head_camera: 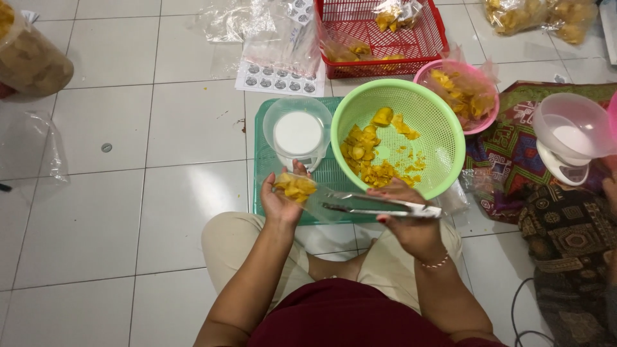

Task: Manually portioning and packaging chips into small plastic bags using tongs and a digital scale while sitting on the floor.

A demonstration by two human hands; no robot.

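My left hand holds a small clear plastic bag part-filled with yellow chips, its mouth pointing right. My right hand grips metal tongs whose tips lie at the bag's mouth. Just beyond the hands a green colander holds more yellow chips. To its left a small kitchen scale with a clear bowl on top stands on a green tray.
A red basket with bagged chips and a pink bowl of chips sit behind the colander. A sticker sheet lies on the tiled floor. At right are a second scale, patterned cloth and another person's leg.
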